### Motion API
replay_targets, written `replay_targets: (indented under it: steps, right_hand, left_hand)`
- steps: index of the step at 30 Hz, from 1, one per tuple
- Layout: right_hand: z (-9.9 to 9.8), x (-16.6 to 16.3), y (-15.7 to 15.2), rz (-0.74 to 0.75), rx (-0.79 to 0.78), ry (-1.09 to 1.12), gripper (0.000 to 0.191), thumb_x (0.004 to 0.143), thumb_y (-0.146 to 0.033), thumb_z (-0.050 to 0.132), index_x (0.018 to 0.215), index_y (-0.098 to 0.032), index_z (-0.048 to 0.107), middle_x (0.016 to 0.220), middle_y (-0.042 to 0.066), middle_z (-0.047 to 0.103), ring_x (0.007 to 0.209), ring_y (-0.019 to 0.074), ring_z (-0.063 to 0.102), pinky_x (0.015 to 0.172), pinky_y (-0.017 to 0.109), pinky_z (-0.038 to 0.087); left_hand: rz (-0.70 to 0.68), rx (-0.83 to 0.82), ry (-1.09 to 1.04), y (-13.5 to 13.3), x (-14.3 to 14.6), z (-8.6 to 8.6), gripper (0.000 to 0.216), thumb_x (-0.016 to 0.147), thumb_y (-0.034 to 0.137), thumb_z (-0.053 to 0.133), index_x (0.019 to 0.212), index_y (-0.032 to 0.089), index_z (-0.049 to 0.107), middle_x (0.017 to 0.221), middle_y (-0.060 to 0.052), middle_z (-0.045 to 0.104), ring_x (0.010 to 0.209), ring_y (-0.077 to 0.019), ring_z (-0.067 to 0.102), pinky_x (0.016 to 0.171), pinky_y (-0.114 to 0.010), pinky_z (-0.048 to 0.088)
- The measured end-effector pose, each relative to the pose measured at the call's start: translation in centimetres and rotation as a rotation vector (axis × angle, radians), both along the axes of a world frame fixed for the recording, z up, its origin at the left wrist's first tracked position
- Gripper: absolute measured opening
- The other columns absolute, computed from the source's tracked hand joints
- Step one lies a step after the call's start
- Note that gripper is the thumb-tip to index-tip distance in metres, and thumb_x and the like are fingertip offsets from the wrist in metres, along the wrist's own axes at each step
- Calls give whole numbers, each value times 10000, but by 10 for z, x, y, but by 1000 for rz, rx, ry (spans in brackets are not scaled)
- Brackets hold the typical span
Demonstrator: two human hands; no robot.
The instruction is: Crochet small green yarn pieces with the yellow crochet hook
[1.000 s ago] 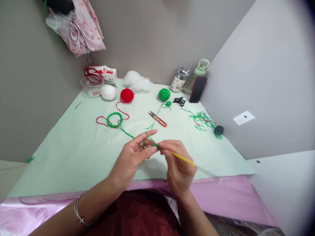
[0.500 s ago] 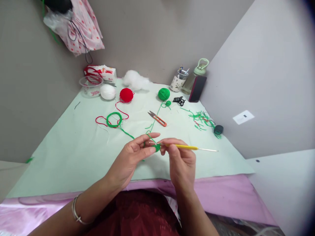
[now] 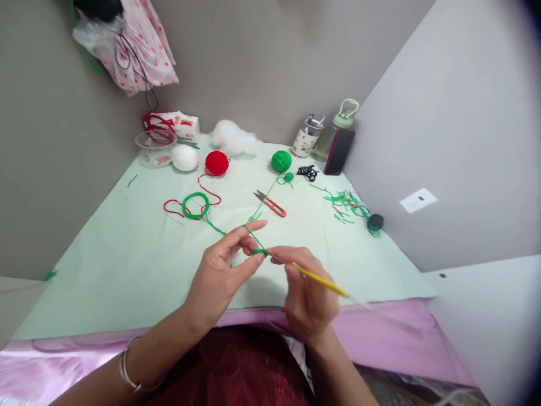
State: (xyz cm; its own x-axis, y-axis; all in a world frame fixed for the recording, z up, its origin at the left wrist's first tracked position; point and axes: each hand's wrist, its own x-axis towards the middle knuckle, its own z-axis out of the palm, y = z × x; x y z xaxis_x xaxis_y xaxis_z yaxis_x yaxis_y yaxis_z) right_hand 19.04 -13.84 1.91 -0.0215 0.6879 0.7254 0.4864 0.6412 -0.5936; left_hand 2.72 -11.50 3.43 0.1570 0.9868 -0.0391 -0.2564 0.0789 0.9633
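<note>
Between the thumb and fingers of my left hand is a small piece of green crochet work. A strand of green yarn runs over my raised left index finger and down to the work. My right hand grips a crochet hook by its yellow handle, its tip at the crochet piece and its far metal end blurred, slanting down to the right. Beyond my hands, the strand leads back toward a green yarn ball, passing by orange-handled thread snips.
A red yarn ball, a white yarn ball and white stuffing lie at the back. A green ring with cord is left of centre. Green yarn scraps, a phone and a bottle stand or lie on the right.
The hook has tilted, its rear end swinging down to the right as my right hand turned and lowered slightly. My left index finger has shifted a little left and up, the strand now stretched straighter.
</note>
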Motion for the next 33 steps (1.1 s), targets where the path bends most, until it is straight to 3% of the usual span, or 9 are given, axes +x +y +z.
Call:
replay_targets:
  steps: [4,8,10,13,19,23,27,30,33]
  right_hand:
    - [-12,-4,1,-142,249,-201,350,984,-74,641,1272,-240,749,1109,111,774,993,222,763,787,337,643]
    - [-6,-3,3,-52,19,138,276,1025,-110,594,1159,-267,777,943,46,762,846,185,729,737,333,615]
    - [0,-2,5,41,-131,409,243,1057,-162,560,1080,-260,781,869,21,728,718,153,678,673,316,580]
    - [3,-1,9,169,-262,591,220,1061,-220,587,1019,-269,797,901,20,735,696,135,649,663,304,559]
    - [-4,-5,5,51,-163,314,286,1022,-126,628,1133,-318,808,961,32,778,815,169,709,709,318,586]
    - [-6,-4,2,-42,78,48,388,959,-74,693,1240,-323,790,1082,76,791,950,221,741,766,363,614]
    - [2,-1,6,-17,-117,387,230,1032,-162,618,1066,-285,810,901,32,763,754,168,693,699,331,581]
    - [4,-1,11,122,-267,583,197,1047,-264,624,981,-264,809,866,24,750,667,146,645,648,318,553]
    - [1,-2,12,156,-317,540,162,1026,-291,666,1004,-261,824,920,44,785,736,167,661,674,328,556]
  left_hand:
    - [-56,-199,-221,1,5,1,544,798,308,917,1320,300,763,858,25,652,845,-125,578,854,-260,480]
    - [-178,-416,-417,8,1,3,517,737,298,953,1222,196,808,769,35,619,685,-80,500,952,-323,528]
    - [-156,-376,-426,10,-2,5,456,759,263,931,1197,207,818,769,41,610,673,-77,485,1004,-348,516]
    - [-155,-303,-349,8,-1,7,436,774,252,909,1201,243,819,853,12,655,754,-115,537,880,-299,492]
    - [-82,-227,-241,3,7,8,468,769,275,924,1222,258,810,850,14,648,801,-135,531,733,-266,401]
    - [-183,-356,-358,6,5,3,445,793,300,909,1221,218,818,849,1,668,775,-119,537,872,-290,467]
    - [-191,-393,-465,11,0,1,313,777,248,904,1084,203,862,897,-4,669,817,-120,575,1038,-365,489]
    - [-138,-292,-368,10,-1,3,335,788,237,897,1120,250,855,918,6,681,869,-133,584,948,-302,476]
    - [-171,-228,-287,5,1,5,348,823,255,880,1167,291,841,888,8,704,885,-146,594,888,-280,443]
